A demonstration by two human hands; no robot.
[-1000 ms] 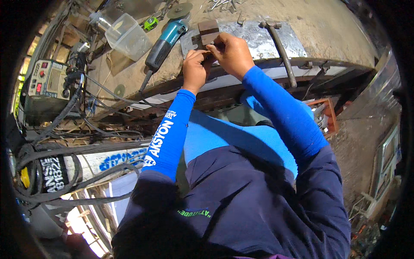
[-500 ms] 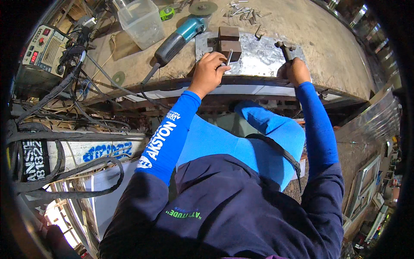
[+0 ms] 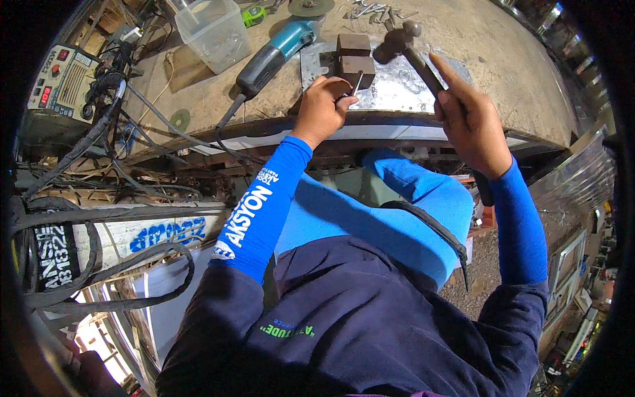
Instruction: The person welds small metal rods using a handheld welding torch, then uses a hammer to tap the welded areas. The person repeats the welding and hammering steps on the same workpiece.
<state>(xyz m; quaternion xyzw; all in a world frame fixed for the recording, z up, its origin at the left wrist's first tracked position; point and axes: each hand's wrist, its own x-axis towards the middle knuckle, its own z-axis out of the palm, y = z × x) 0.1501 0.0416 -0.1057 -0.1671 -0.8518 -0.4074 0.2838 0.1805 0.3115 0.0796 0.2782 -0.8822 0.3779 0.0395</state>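
Observation:
My left hand (image 3: 324,109) pinches a thin metal rod (image 3: 358,83) between thumb and fingers, tilted beside the nearer of two brown blocks (image 3: 347,65). I cannot tell whether the rod touches the block. The blocks stand on a scuffed silver metal plate (image 3: 397,96) near the front edge of the workbench (image 3: 509,73). Wrapped round the handle of a ball-peen hammer (image 3: 423,69) is my right hand (image 3: 473,126), its index finger stretched along the shaft. The hammer is raised, its head up and to the right of the blocks.
A teal and black angle grinder (image 3: 278,56) lies left of the plate, its cord trailing off the bench. Behind are a clear plastic bin (image 3: 211,36), a grinding disc (image 3: 311,6) and several small bent metal pieces (image 3: 370,10). A welding machine (image 3: 63,83) and tangled cables stand at left.
My right hand has lifted the hammer off the plate, up and toward me, its head swinging left. My left hand has shifted slightly right and the rod tilts more.

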